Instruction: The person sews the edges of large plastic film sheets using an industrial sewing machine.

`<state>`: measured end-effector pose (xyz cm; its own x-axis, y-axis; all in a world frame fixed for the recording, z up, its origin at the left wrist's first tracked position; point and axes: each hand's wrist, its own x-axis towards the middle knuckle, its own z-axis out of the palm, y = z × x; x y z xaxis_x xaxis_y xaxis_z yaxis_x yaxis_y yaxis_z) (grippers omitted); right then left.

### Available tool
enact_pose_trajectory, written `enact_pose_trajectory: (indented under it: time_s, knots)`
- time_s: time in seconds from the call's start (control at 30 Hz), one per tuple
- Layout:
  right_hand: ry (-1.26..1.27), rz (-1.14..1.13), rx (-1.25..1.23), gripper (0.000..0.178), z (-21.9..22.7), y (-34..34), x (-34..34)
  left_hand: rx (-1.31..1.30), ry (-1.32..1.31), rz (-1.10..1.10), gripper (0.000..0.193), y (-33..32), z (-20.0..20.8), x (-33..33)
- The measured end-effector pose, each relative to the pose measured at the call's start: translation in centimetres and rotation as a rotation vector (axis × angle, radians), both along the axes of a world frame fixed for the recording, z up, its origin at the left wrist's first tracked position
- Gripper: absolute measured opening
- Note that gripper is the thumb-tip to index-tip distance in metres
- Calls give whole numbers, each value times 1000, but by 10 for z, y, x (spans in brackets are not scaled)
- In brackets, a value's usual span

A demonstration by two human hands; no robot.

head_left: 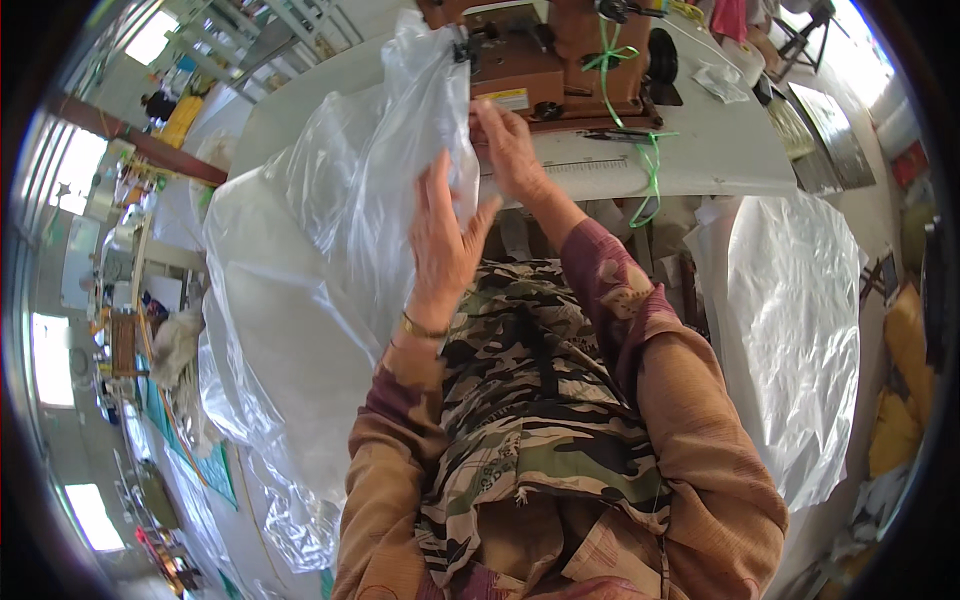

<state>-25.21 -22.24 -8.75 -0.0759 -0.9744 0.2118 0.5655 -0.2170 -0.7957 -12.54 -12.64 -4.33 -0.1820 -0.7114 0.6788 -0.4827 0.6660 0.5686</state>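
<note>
A large sheet of clear plastic film (340,190) lies bunched over the left part of the table and hangs down beside my lap. Its right edge runs up to a brown sewing machine (520,85). My left hand (445,245) rests against the film near that edge, its fingers stretched out and the thumb apart. Close in front of the machine, my right hand (508,150) has its fingers drawn together at the film's edge, pinching it. The machine's needle area is partly hidden by the film.
Green ribbon (608,60) is tied on the machine, and another green loop (648,185) hangs over the table edge. A dark slim tool (615,135) lies by a printed ruler scale (590,166). More plastic film (795,340) hangs at my right. A metal frame (285,40) stands far left.
</note>
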Motion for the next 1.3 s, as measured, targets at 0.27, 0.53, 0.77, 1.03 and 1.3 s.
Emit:
enact_pose_trajectory:
  time_s: [0.27,0.53,0.77,1.03,1.3]
  knots:
    - [177,-224,-75,38,-1,46,-15,223,-437,124,37,88,-84,88]
    - [1565,-147,-466,42,66,140,-6,501,-740,-125,21,163,-40,83]
    - [1749,-535,-795,36,1,172,-17,482,-338,-453,10,149,22,79]
    - [1782,-33,-440,27,66,196,2,118,-534,338,16,69,-49,138]
    - [1743,-50,-999,18,6,171,14,458,-928,-717,20,165,22,73]
